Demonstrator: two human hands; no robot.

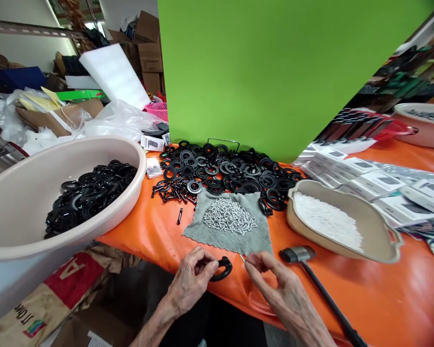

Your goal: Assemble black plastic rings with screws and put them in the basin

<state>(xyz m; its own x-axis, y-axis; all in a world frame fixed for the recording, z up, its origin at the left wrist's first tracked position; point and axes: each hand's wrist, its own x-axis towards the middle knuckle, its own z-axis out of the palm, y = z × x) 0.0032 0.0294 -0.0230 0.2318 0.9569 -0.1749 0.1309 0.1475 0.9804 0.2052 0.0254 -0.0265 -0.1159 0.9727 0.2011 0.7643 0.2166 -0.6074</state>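
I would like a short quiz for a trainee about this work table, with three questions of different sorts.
1. True or false: the left hand holds a black ring.
2. The silver screws lie in a pile on: A) a grey cloth, B) a metal plate, C) a newspaper.
3. Fill in: the right hand pinches one small ____.
Key: 1 true; 2 A; 3 screw.

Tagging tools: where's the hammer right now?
Head view, lower right: the hammer lies on the orange table, its head between the right hand and the beige tray, handle running down-right.
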